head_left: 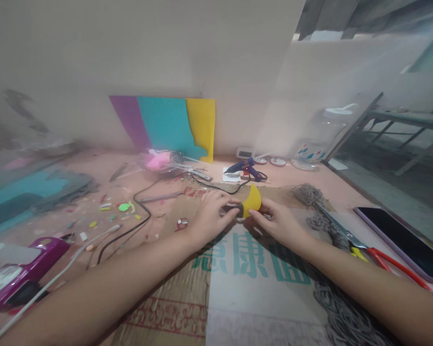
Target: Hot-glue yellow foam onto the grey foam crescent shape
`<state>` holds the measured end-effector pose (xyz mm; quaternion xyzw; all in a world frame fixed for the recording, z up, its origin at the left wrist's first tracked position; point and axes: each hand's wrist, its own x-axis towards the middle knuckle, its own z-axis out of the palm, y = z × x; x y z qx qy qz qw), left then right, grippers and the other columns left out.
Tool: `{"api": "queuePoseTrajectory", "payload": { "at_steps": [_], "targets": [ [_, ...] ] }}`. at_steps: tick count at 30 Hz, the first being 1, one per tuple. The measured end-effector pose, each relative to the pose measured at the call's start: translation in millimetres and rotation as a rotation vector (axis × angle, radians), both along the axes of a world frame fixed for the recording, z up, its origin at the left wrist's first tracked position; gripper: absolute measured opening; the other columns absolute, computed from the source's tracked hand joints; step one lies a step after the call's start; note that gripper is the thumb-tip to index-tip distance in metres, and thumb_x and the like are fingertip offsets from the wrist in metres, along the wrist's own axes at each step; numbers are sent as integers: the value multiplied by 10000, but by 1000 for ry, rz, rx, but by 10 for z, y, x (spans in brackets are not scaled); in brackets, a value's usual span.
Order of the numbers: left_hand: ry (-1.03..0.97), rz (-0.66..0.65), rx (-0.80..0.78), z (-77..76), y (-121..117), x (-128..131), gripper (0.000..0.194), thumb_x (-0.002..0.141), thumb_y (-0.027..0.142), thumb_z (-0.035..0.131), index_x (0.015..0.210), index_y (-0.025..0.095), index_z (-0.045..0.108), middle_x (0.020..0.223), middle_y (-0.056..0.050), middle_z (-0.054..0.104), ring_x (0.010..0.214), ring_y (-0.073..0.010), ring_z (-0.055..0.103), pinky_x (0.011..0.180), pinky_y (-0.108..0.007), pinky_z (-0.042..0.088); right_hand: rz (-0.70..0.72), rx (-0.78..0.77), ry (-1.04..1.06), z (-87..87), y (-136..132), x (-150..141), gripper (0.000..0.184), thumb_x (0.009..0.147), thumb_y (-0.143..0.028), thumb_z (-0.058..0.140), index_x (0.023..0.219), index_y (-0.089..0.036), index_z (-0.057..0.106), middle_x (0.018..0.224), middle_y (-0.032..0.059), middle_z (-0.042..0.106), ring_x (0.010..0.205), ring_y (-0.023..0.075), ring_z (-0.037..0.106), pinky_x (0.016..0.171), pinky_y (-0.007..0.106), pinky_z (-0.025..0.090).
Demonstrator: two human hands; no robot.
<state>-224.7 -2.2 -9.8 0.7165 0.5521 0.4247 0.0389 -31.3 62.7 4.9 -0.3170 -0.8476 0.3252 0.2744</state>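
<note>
Both hands meet over a cardboard sheet point(238, 269) in the middle of the table. My right hand point(279, 223) pinches a small yellow foam piece point(252, 199) by its lower edge. My left hand point(211, 216) is closed with its fingertips on a small dark round object point(234, 209) that touches the yellow piece. The picture is blurred, so I cannot name that dark object.
A blue glue gun point(246, 167) lies behind the hands with its black cord point(140, 216) running left. Grey yarn point(319, 216), red-handled scissors point(378, 254) and a phone point(406, 240) lie at right. Purple, teal and yellow foam sheets point(169, 126) lean on the wall. Foam scraps point(122, 207) litter the left.
</note>
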Motion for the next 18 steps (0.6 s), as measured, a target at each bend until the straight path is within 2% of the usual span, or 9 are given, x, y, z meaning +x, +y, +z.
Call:
{"api": "queuePoseTrajectory", "payload": {
  "at_steps": [5,14,18],
  "targets": [
    [-4,-10,-8,5,0,4,181,845,299,612,1008,226,644,967,-28,666,978,-205,565,898,-361,376,43,-36,3,1,-19,-1,181,896,-289,490,988,-174,595,817,35,717,711,190,670,637,273,505],
    [-15,-17,18,29,-18,11,83,849,289,603,872,217,637,927,-18,677,943,-197,576,870,-349,384,-13,104,-46,-5,6,9,174,864,-280,527,962,-176,627,897,43,709,795,208,656,683,286,490],
    [-29,0,23,31,-28,7,146,840,291,617,968,221,628,948,-22,673,952,-203,577,882,-355,383,-20,102,-43,-7,-2,6,197,868,-271,525,1008,-178,628,927,44,710,828,209,656,706,286,492]
  ]
}}
